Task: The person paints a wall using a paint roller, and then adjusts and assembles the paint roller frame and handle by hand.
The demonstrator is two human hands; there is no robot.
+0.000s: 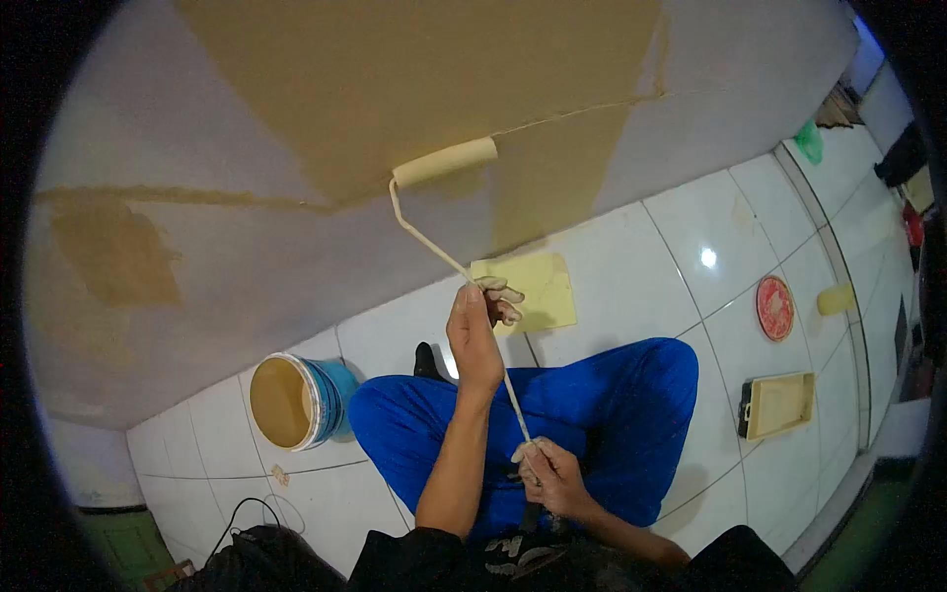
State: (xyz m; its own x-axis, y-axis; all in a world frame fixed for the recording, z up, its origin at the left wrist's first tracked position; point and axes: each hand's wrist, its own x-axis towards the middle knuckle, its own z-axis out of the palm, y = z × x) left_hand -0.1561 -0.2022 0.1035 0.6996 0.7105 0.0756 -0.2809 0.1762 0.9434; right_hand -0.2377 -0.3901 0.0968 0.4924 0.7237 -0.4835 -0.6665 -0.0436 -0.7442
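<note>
A long-handled paint roller (444,163) with a cream-coloured sleeve rests against the wall, on the lower part of a tan painted area (424,74). My left hand (483,321) grips the thin rod partway up, thumb along it and fingertips curled and smeared with paint. Lower down, close to my body, my right hand (550,476) is closed round the handle's end. The handle slants up and left from the right hand to the roller. The wall (252,237) is pale grey around the tan paint, with a tan band and a patch at left.
My crossed legs in blue trousers (631,424) are on white floor tiles. A blue bucket (330,395) of tan paint stands left. A yellow sheet (547,291) lies by the wall. Rightward are a red round lid (774,308), a yellow cup (836,299) and a paint tray (779,407).
</note>
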